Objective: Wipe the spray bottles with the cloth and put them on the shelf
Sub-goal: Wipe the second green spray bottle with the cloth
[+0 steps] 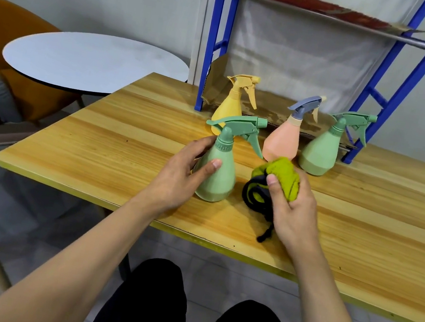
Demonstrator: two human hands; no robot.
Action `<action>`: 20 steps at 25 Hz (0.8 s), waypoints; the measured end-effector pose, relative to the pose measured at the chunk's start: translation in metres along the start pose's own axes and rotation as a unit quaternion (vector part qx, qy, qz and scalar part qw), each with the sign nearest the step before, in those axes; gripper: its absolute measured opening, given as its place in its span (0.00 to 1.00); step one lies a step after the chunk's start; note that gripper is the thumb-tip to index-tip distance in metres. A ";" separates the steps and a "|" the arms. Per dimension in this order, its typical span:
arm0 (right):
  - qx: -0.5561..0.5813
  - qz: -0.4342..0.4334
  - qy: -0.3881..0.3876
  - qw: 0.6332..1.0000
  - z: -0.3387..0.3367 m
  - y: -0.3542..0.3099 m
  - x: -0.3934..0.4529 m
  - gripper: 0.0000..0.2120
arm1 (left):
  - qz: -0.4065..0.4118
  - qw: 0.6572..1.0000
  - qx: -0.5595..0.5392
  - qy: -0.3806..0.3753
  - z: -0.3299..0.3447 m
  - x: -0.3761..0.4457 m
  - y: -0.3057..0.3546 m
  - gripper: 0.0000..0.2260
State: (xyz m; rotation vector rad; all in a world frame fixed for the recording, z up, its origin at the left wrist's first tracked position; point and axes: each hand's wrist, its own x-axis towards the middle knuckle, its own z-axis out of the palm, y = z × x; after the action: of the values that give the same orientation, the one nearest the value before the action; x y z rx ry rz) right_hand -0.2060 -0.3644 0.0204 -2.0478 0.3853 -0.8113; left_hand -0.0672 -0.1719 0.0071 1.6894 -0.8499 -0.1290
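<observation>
Green spray bottle (217,167) stands upright on the wooden table (126,129), the left hand (181,172) wrapped around its body. At its three o'clock, the right hand (292,205) clutches a bunched yellow-green cloth (284,177). Whether the opaque bottle holds liquid cannot be told.

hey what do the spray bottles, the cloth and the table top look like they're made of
Spray bottles, such as the green one in the left hand: probably matte plastic, with even pastel colour and moulded triggers. Cloth in the right hand: soft, fuzzy fabric, bunched, yellow-green with dark edging. Table top: wood or wood-look laminate, with visible grain and a slight sheen; which one is unclear.
</observation>
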 end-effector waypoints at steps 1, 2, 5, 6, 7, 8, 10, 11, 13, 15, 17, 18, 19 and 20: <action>0.010 -0.002 0.024 1.000 -0.004 -0.008 0.003 0.20 | 0.000 1.000 0.004 0.001 0.000 -0.001 0.000 0.27; 0.009 -0.018 0.042 0.999 -0.007 -0.020 0.011 0.20 | 0.001 1.000 0.005 0.002 0.001 -0.001 -0.001 0.27; -0.082 -0.142 0.048 0.985 -0.017 -0.070 0.040 0.22 | -0.003 1.000 0.003 0.014 0.002 -0.005 -0.001 0.26; -0.135 -0.192 0.029 0.972 -0.019 -0.089 0.050 0.23 | -0.002 1.000 0.008 0.014 0.001 -0.006 -0.002 0.26; -0.197 -0.238 -0.002 0.951 -0.018 -0.108 0.061 0.24 | -0.003 1.000 0.015 0.011 0.001 -0.006 -0.003 0.27; -0.271 -0.281 -0.044 0.920 -0.014 -0.123 0.072 0.26 | -0.007 1.000 0.022 0.007 0.000 -0.006 -0.005 0.27; -0.421 -0.340 -0.137 0.830 0.003 -0.141 0.090 0.29 | -0.013 1.000 0.027 0.006 0.001 -0.007 -0.008 0.29; -0.462 -0.348 -0.182 0.795 0.013 -0.144 0.095 0.30 | -0.016 1.000 0.023 0.010 0.001 -0.007 -0.009 0.30; -0.470 -0.319 -0.248 0.785 0.030 -0.139 0.097 0.30 | -0.023 1.000 0.012 0.017 0.001 -0.008 -0.008 0.32; -0.438 -0.312 -0.250 0.806 0.038 -0.133 0.099 0.27 | -0.014 1.000 0.012 0.019 0.002 -0.007 -0.011 0.30; -0.426 -0.332 -0.229 0.810 0.043 -0.129 0.098 0.25 | -0.007 1.000 0.001 0.018 0.002 -0.007 -0.014 0.28; -0.424 -0.340 -0.213 0.812 0.045 -0.127 0.098 0.25 | 0.000 1.000 -0.002 0.018 0.002 -0.006 -0.016 0.27; -0.421 -0.342 -0.201 0.816 0.046 -0.126 0.098 0.25 | 0.006 1.000 0.000 0.018 0.002 -0.006 -0.017 0.25; -0.415 -0.342 -0.190 0.821 0.047 -0.123 0.096 0.25 | 0.006 1.000 0.002 0.018 0.001 -0.007 -0.017 0.23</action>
State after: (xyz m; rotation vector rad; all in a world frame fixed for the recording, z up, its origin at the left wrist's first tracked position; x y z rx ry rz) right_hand -0.1068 -0.3175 0.1409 -3.1895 -0.3339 -0.6464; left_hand -0.0652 -0.1682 -0.0103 1.6842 -0.8342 -0.0886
